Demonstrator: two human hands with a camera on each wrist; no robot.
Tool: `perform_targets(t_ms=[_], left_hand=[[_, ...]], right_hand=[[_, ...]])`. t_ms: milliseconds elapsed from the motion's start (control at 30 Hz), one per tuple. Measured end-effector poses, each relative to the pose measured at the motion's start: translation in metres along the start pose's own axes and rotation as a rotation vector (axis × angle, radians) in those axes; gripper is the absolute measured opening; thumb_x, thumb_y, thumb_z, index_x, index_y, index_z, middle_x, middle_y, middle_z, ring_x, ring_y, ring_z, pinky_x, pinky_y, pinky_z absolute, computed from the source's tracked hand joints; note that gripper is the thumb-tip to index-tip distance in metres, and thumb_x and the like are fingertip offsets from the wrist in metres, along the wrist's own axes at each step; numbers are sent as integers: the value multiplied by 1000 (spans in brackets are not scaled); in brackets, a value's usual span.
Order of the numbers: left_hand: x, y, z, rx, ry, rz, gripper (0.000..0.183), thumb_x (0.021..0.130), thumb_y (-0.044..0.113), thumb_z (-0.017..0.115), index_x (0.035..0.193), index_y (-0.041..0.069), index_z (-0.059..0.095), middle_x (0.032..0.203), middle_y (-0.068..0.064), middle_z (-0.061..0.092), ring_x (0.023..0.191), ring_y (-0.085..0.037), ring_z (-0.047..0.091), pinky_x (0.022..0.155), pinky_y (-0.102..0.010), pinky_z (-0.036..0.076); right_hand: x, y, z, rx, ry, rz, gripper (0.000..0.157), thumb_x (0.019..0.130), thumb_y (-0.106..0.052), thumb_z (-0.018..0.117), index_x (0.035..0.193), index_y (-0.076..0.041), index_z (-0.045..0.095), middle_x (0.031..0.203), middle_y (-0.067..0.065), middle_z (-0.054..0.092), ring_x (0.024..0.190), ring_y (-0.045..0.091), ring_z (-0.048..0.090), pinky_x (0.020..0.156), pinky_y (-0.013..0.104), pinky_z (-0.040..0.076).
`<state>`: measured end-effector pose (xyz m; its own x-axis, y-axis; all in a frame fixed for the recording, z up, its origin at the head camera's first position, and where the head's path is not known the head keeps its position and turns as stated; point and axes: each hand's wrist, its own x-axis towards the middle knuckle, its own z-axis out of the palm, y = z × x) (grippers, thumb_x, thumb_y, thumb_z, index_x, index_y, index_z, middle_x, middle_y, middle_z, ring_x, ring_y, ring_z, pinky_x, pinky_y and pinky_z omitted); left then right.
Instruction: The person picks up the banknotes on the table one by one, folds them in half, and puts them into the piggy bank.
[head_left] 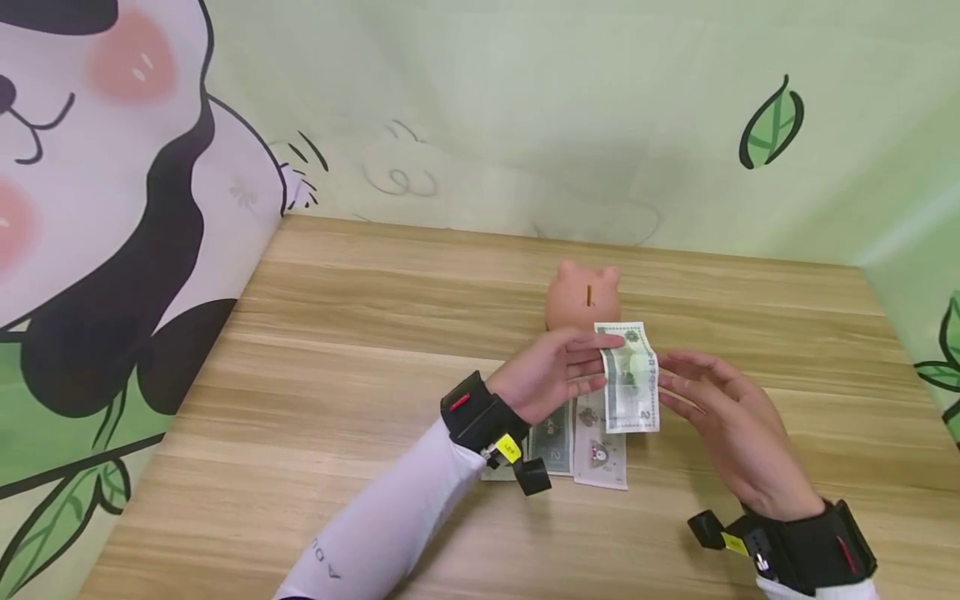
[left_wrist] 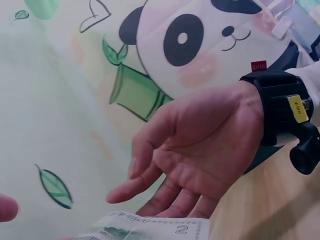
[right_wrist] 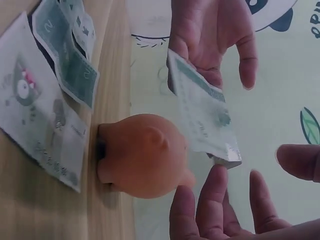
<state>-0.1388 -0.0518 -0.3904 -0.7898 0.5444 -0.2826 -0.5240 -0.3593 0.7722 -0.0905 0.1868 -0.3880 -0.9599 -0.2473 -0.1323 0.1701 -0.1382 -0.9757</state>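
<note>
A play banknote (head_left: 632, 383) with a green print and a 2 is held up over the table between both hands. My left hand (head_left: 542, 375) is palm up, its relaxed fingers under and against the note's left side and its thumb apart from it. From the other side, my right hand (head_left: 738, 433) touches the right edge with extended fingertips; its thumb (right_wrist: 300, 161) stands away from the paper. Just behind the note sits an orange piggy bank (head_left: 576, 302), slot on top.
On the wooden table (head_left: 360, 333) below the hands lie a cartoon note (head_left: 600, 467), a dark green note (head_left: 553, 442) and another note (right_wrist: 82, 25), partly hidden by the left wrist in the head view. Printed panels (head_left: 480, 117) wall the table at the back and sides.
</note>
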Motion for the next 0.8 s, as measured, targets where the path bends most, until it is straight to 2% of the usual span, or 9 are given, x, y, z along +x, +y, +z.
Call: perform_targets(t_ms=[133,200,367,467,567,667,800], left_hand=[[-2,9,-5,47,1,40,53,105,20,39,149,-9,46,137,-15,57,106,-15,57,92,-24,50],[-3,13,-7,85,11,59,52,106,20,39,148,-8,47,142,-19,56,105,-14,58,91,-23,51],[-5,20,-11,183,75,120,45,107,21,46,143,-6,56,130,-15,65,98,-12,63,86,-23,54],[-7,25,-15,310,130,188,40,106,21,54,139,0,63,130,-11,67,98,-12,64,87,-26,56],[-10,28,-20,524,202,281,36,103,20,60,137,8,66,138,-9,66,106,-16,66,92,-33,58],[-13,32,-24,709,272,360,37,100,16,65,136,13,67,139,-7,65,111,-22,68,93,-39,60],[-15,36,-28,873,313,428,39,97,12,70,135,13,68,133,-8,67,104,-23,69,91,-35,59]], right_hand=[[11,-5,11,-33,22,-23,28,104,-8,61,132,-7,58,130,-2,64,117,11,65,102,24,55],[18,-7,18,-86,50,-24,29,102,-10,65,131,-8,59,125,-4,67,115,10,65,100,22,53],[34,-9,35,-258,123,-40,34,97,-15,74,130,-10,64,111,-9,71,106,8,65,92,18,52],[43,-9,43,-297,142,-72,34,95,-13,75,128,-9,66,104,-8,71,100,8,67,88,19,56],[51,-9,49,-302,140,-87,36,95,-12,76,130,-8,67,104,-7,71,99,9,67,86,19,57],[58,-12,53,-306,128,-77,40,95,-13,76,133,-7,66,106,-6,70,103,10,66,89,20,58],[66,-17,56,-280,112,-58,42,96,-13,75,135,-5,66,109,-5,70,106,11,65,90,22,58]])
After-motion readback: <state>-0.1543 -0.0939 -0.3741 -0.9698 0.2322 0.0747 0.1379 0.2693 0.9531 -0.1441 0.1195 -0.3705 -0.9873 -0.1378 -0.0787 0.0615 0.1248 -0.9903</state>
